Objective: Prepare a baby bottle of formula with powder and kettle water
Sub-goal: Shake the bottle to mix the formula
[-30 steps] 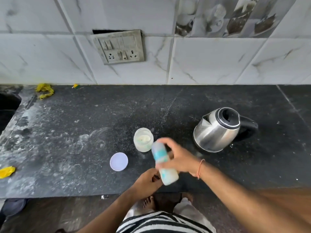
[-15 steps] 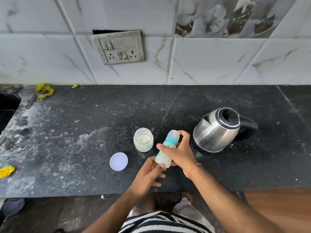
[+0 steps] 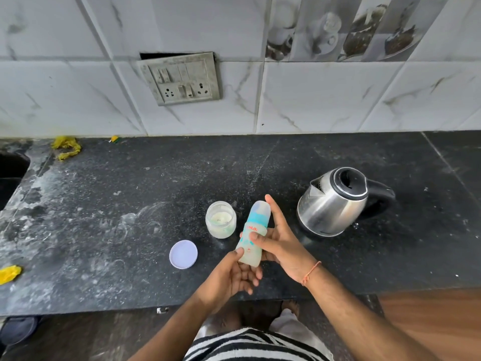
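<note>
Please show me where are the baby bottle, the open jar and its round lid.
baby bottle (image 3: 253,227): head view, on its blue collar.
open jar (image 3: 221,220): head view, on its glass wall.
round lid (image 3: 183,254): head view, on its flat middle.

I see the baby bottle (image 3: 252,234) above the front part of the tabletop (image 3: 104,204), tilted, with its top away from me. The left hand (image 3: 231,276) is under its base, and the right hand (image 3: 279,243) is on its right side. Just behind and to the left of the bottle stands the open jar (image 3: 221,219) on the tabletop. The jar lid (image 3: 183,254) lies left of the hands, in front of the jar. The kettle (image 3: 335,201) stands right of the bottle, near the right hand. Behind everything is the wall with the socket panel (image 3: 182,78).
</note>
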The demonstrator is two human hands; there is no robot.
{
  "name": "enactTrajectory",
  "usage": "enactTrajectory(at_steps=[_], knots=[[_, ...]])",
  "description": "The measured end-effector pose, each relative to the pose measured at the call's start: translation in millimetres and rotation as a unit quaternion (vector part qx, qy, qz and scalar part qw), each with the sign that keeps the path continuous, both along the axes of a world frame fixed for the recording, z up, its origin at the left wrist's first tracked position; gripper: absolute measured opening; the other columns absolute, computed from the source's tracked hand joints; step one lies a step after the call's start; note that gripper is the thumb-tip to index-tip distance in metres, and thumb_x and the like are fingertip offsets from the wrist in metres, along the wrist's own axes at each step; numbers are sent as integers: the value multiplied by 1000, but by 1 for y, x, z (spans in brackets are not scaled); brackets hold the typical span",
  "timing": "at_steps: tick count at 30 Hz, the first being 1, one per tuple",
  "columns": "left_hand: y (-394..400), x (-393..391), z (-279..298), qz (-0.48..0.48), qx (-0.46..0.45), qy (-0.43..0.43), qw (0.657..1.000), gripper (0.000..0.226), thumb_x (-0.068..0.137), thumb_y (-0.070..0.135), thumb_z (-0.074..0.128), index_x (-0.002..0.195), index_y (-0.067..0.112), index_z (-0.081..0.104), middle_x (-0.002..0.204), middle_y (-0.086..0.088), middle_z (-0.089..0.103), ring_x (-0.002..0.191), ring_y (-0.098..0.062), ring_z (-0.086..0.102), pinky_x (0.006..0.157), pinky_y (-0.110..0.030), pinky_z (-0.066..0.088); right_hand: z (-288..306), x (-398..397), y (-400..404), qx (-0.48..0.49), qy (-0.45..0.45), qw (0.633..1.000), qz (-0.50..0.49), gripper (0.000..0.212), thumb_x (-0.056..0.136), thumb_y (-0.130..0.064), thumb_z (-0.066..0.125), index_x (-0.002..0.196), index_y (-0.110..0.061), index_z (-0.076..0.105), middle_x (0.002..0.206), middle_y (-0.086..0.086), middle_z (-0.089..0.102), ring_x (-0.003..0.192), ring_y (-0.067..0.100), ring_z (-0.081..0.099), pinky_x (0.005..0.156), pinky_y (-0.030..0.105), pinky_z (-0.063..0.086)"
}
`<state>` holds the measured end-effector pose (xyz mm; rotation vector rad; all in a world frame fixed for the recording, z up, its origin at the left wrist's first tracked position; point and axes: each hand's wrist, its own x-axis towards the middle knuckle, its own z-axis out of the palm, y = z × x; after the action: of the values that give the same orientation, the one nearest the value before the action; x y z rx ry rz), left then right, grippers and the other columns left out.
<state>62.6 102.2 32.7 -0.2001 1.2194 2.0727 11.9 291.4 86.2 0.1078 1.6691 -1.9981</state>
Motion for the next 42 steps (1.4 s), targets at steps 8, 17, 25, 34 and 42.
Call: enactTrajectory(at_steps=[8,17,25,34,42], knots=[[-14,8,-22,-210,-419,23,883,78,116,58,24,92,8,79,87,-14,85,56,-24,68,45,-22,44,12,-7,-15,68,-45,995,-66,67,98,-24,82,141,-56,42,132,14,65,106,38,79,60,52,66],[-15,2,-24,-214,-456,-23,863,71,114,59,30,91,14,79,83,-6,85,51,-21,72,51,-23,55,6,-10,-26,42,-102,989,-93,68,94,-22,85,139,-56,46,135,15,64,113,37,76,62,53,67],[-14,-5,-21,-229,-454,-44,860,71,114,57,30,97,12,81,87,-6,86,56,-22,76,53,-23,55,10,-24,-15,-95,-214,954,-187,69,93,-23,86,139,-59,48,132,16,68,113,34,76,67,54,68],[-15,-8,-26,-240,-457,-49,855,71,112,59,31,92,13,81,84,-6,85,56,-22,76,52,-22,55,0,-16,-25,-97,-205,949,-220,66,93,-18,86,139,-52,51,132,14,68,111,33,77,65,51,67],[-13,-10,-30,-247,-481,-48,840,82,109,68,29,86,11,83,79,-8,84,59,-26,78,55,-25,58,-8,-15,-24,-59,-170,953,-242,63,94,-21,85,143,-45,52,135,16,68,111,35,77,68,58,68]])
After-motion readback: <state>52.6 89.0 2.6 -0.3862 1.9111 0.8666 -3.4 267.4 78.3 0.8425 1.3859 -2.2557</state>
